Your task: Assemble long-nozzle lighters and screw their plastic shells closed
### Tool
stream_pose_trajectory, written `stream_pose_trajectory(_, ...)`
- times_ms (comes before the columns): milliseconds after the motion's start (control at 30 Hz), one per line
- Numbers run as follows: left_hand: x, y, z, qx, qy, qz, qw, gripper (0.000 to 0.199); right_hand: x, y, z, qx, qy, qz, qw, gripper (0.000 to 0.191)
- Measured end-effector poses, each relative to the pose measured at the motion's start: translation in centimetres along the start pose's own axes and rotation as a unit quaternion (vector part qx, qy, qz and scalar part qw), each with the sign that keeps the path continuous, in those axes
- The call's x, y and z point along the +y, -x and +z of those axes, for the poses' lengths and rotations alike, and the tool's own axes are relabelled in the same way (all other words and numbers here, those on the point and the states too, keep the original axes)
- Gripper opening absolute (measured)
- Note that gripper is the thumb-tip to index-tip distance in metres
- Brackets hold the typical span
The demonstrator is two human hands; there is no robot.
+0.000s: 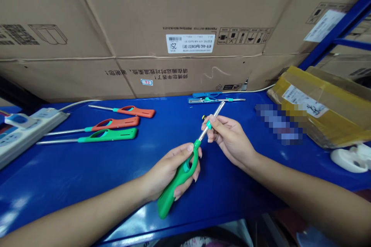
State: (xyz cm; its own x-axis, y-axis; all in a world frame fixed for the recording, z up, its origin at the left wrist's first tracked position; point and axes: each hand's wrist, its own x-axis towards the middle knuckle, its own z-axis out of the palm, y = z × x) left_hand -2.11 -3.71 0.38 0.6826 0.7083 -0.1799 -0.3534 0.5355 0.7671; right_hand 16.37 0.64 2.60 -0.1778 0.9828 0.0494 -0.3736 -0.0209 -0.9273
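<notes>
My left hand [171, 166] is wrapped round the handle of a green long-nosed gas lighter [171, 193], which is tilted with its metal tip up and to the right. Between thumb and fingers, my right hand [232, 135] pinches a teal collar [209, 124] partway along the lighter's metal tube [218, 110]. A small yellow and black piece [204, 117] shows by the right fingertips; the rest of it is hidden. On the left of the blue table lie two orange lighters [142, 112] and another green lighter [116, 135].
Behind the blue table [116, 185] stands a large cardboard box [130, 38]. A blue lighter [203, 100] lies at its foot. There is a white power strip [31, 127] on the left. A yellow-taped parcel [319, 104] and a white object [349, 160] are on the right.
</notes>
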Motion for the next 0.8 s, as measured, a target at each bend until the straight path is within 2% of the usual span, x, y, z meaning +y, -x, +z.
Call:
stream_pose_trajectory(233, -0.1, 0.3, 0.3, -0.001, 0.009, 0.003, 1.0, 0.026, 0.5, 0.4, 0.7, 0.033, 0.003, 0.001, 0.999, 0.033)
stream_pose_trajectory(333, 0.1, 0.2, -0.4, -0.029, 0.064, -0.04, 0.997, 0.027, 0.3, 0.4, 0.7, 0.031, 0.008, 0.02, 0.999, 0.032)
stream_pose_trajectory(467, 0.4, 0.0, -1.4, -0.098, 0.143, -0.111, 0.979, 0.037, -0.5, 0.3, 0.4, 0.017, 0.008, 0.037, 0.999, 0.032)
stream_pose_trajectory(667, 0.3, 0.1, -1.3, -0.103, 0.13, -0.101, 0.981, 0.042, -1.8, 0.2, -0.1, -0.04, -0.01, 0.016, 0.999, 0.035)
stream_pose_trajectory(800, 0.1, 0.1, -1.0, -0.094, 0.13, -0.089, 0.983, 0.04, -1.8, 0.5, 0.0, -0.037, -0.011, 0.007, 0.999, 0.031)
